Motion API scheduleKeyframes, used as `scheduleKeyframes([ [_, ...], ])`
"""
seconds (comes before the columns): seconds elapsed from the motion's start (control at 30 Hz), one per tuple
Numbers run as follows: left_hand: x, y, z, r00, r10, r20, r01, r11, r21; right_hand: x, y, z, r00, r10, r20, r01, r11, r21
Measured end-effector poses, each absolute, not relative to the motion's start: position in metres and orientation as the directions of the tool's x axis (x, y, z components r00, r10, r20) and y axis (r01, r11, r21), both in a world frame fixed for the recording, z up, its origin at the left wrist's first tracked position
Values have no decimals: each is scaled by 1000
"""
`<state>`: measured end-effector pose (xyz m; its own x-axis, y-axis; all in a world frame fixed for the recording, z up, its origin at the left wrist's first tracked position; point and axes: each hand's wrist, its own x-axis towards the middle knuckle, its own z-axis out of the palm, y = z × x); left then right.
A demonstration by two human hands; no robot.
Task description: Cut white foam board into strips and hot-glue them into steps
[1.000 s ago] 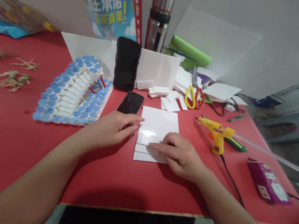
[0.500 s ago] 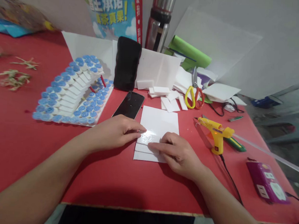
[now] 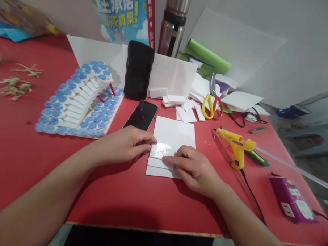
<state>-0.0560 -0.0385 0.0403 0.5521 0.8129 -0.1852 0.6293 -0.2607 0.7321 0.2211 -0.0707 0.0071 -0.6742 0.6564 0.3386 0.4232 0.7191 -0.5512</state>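
A white foam board sheet (image 3: 174, 132) lies on the red table in front of me, with narrow white strips (image 3: 159, 162) across its near end. My right hand (image 3: 196, 169) rests over the right side of these pieces, its index finger stretched along a strip's edge and its other fingers bent. At the sheet's left edge is my left hand (image 3: 132, 145), thumb and index finger apart, the other fingers curled underneath. I see nothing between its fingertips. A glossy patch of light shows on the board between the hands.
Left stands a stair model (image 3: 80, 105) edged with blue-and-white rolls. A phone (image 3: 141, 114) lies behind my left hand. Loose white pieces (image 3: 186, 111) and scissors (image 3: 212, 103) are at the back. Right are a yellow glue gun (image 3: 235, 144), a green cutter (image 3: 257, 157) and a purple power socket (image 3: 292, 199).
My left hand has drawn back slightly to the left, off the sheet's surface to its edge. My right hand stays where it was on the strips.
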Motion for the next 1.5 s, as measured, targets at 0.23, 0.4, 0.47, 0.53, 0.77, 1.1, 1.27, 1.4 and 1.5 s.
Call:
scheduleKeyframes([
  [0.23, -58, -42, 52, 502, 788, -356, 661, -84, 746, 225, -70, 11, -568, 789, 235, 548, 576, -607],
  [0.4, -58, -42, 50, 459, 812, -361, 720, -102, 687, 222, -69, 10, -598, 765, 241, 544, 607, -579],
  [0.47, -58, -41, 48, 469, 824, -318, 748, -180, 638, 221, -69, 10, -597, 767, 235, 546, 603, -582],
  [0.53, -57, -41, 46, 475, 834, -281, 763, -232, 603, 220, -69, 10, -593, 771, 233, 546, 597, -587],
  [0.77, -54, -42, 45, 461, 850, -256, 777, -246, 580, 217, -70, 9, -588, 775, 233, 547, 593, -591],
  [1.1, -54, -41, 45, 456, 852, -257, 765, -228, 602, 214, -71, 8, -561, 783, 270, 542, 593, -595],
  [1.27, -53, -42, 46, 462, 852, -248, 761, -238, 604, 213, -71, 9, -560, 787, 257, 545, 584, -602],
  [1.4, -53, -42, 47, 465, 850, -247, 760, -240, 604, 213, -70, 10, -563, 786, 256, 549, 587, -595],
  [1.5, -56, -42, 47, 483, 842, -242, 751, -255, 610, 212, -70, 9, -563, 788, 248, 553, 582, -596],
])
